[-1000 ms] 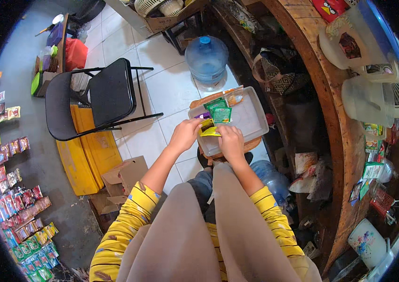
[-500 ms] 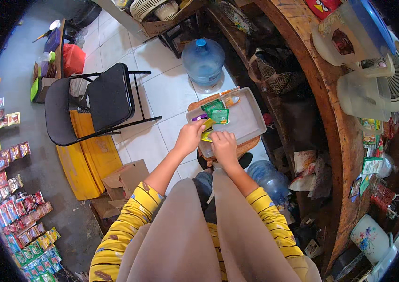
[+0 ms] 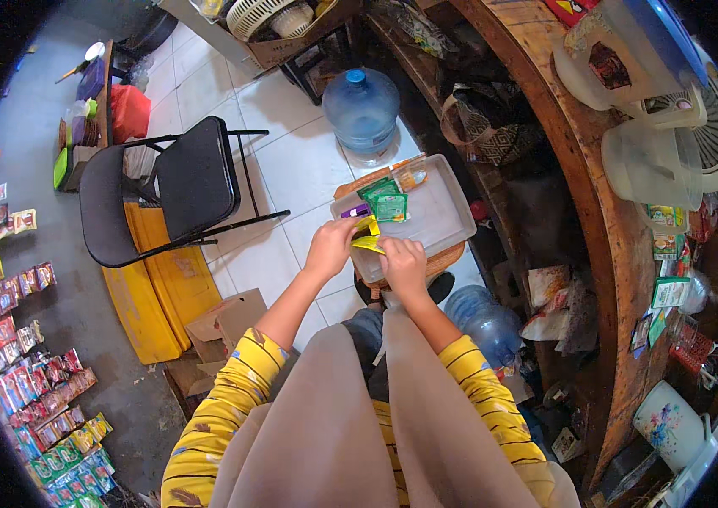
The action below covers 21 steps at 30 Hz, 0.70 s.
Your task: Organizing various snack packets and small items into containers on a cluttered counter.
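Over the near end of a clear plastic tray (image 3: 450, 241), both my hands pinch small yellow sachets. My left hand (image 3: 329, 251) is closed on one yellow sachet (image 3: 370, 225), beside a purple packet (image 3: 355, 211). A second yellow sachet (image 3: 365, 244), just below it, reaches the closed fingertips of my right hand (image 3: 404, 267). Whether the two yellow sachets are joined, I cannot tell. Farther up in the tray lie green sachets (image 3: 390, 207) and an orange-and-white packet (image 3: 412, 179). The tray rests on a wooden stool (image 3: 443, 262).
Beyond the tray stands a large blue water bottle (image 3: 360, 110); another bottle (image 3: 484, 326) lies right of my knees. To the left are a black folding chair (image 3: 198, 178), a yellow crate (image 3: 160, 288) and hanging sachet strips (image 3: 37, 372). A wooden counter (image 3: 583, 169) curves along the right.
The yellow sachets have separated, with a gap now showing between them. My hands have shifted only slightly, and the whole view has moved a little.
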Motion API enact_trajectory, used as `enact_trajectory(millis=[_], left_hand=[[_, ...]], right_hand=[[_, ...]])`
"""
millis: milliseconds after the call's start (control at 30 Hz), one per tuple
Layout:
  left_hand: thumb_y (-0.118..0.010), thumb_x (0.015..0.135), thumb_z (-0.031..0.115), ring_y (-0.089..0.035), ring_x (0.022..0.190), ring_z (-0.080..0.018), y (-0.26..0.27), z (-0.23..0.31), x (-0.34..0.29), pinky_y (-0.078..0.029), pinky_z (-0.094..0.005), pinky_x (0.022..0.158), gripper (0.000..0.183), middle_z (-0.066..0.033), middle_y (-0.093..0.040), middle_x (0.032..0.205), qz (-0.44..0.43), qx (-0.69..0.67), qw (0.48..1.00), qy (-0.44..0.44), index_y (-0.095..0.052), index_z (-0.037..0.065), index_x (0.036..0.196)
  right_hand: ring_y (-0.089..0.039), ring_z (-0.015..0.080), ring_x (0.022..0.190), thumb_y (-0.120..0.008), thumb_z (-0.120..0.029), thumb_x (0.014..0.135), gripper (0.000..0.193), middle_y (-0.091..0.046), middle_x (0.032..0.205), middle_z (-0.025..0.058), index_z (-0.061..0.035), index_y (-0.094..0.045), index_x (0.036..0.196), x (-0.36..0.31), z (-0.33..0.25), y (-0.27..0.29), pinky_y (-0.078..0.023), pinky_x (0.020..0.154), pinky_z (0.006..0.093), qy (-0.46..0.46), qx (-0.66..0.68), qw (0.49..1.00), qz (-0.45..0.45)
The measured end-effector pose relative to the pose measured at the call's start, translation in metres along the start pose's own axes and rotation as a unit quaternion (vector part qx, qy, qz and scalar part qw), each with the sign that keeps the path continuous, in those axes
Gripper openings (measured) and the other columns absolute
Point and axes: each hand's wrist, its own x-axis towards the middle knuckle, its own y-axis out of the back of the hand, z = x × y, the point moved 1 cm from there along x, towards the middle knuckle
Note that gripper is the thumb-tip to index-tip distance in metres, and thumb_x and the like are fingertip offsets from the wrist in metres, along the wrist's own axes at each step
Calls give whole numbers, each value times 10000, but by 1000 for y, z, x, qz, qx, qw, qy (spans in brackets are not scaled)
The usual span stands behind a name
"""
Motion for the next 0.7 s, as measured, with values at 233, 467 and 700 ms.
enact_trajectory(millis=[233, 467, 700], left_hand=[[-521, 800, 56, -593, 790, -338, 0, 4, 0, -458, -418, 727, 208, -166, -629, 907, 2, 9, 1000, 20, -615, 30, 984], [-514, 803, 57, -588, 798, -324, -6, -2, -2, -451, -414, 725, 213, -160, -628, 881, 34, 45, 998, 18, -607, 29, 992], [-515, 793, 84, -593, 783, -288, -7, -5, 5, -437, -402, 725, 214, -116, -634, 898, -8, 103, 995, 7, -620, 63, 978]], right_hand=[[-561, 186, 712, -673, -63, 590, 301, -617, 807, 18, -93, -576, 872, -2, 4, -7, -390, 645, 328, 9, 0, 1000, -17], [-535, 177, 677, -633, -97, 630, 192, -591, 773, 9, -99, -564, 810, 1, -3, -9, -385, 620, 322, 25, -57, 998, 4], [-520, 182, 718, -562, -122, 692, 60, -583, 774, 16, -99, -579, 745, 8, -4, 1, -383, 636, 333, 52, -95, 994, 7]])
